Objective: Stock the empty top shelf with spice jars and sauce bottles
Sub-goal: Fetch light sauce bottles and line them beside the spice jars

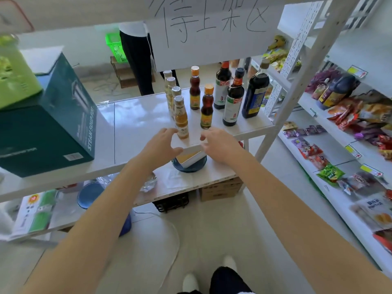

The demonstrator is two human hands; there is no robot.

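Reaching both hands to the front lip of the white top shelf (131, 117), I have my left hand (164, 143) and right hand (219, 145) flanking the nearest clear glass bottle of pale golden liquid with a silver cap (181, 120). It stands upright, long axis vertical, just beyond and between the two hands, slightly nearer the left. The fingers of both hands are spread wide and hold nothing. Matching bottles line up behind it; an amber orange-capped bottle (206, 107) and tall dark sauce bottles (233, 102) stand to its right. I judge a side-on grasp around the body suits it
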